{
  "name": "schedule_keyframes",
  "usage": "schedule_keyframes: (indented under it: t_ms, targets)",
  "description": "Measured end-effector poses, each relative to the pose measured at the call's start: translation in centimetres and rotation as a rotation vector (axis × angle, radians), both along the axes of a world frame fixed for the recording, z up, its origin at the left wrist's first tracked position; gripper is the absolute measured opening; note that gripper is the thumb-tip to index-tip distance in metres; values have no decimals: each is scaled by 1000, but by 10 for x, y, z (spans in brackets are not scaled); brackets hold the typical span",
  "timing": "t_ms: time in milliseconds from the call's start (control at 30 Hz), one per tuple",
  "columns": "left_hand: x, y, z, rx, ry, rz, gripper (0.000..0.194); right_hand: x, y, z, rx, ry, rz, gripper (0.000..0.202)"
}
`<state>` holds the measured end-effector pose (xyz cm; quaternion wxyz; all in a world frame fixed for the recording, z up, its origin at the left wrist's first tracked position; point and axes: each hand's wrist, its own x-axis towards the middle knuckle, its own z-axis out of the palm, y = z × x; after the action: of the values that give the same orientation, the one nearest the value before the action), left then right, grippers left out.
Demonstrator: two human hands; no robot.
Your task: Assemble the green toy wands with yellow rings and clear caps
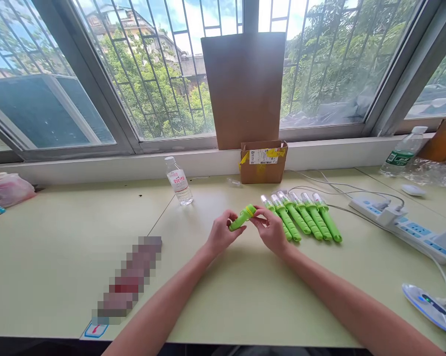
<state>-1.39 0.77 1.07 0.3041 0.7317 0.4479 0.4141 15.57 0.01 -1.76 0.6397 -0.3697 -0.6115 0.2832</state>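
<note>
Above the middle of the table, my left hand (224, 231) is closed round a bright green tubular handle (241, 217) that tilts up to the right. A yellow-green band shows near its upper end. My right hand (271, 230) pinches at that upper end, and its fingers partly hide the tip. Just beyond the right hand lies a row of several similar green handles with clear tips (311, 217), side by side and slanted. My right hand covers part of the nearest ones.
A water bottle (179, 183) stands left of centre. Behind the hands, a small open cardboard box (263, 165) sits before a tall cardboard sheet (247, 89). Power strips (411, 230) with cables and a white lit device (432, 307) lie right. Another bottle (402, 153) stands at the back right.
</note>
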Motion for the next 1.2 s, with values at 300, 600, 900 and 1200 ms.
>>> schedule_keyframes:
  t_ms: [300, 600, 900, 1200]
  targets:
    - [-3, -1, 0, -32, -43, -31, 27, 0, -2, 3, -13, 5, 19, 16]
    - [-3, 0, 1, -200, -95, -104, 32, 1, -2, 3, -38, -29, 50, 17]
    - [-2, -1, 4, -305, -197, -103, 41, 2, -2, 3, -39, -50, 38, 18]
    - [-4, 1, 3, -269, -140, -89, 36, 3, -1, -1, -36, -36, 73, 20]
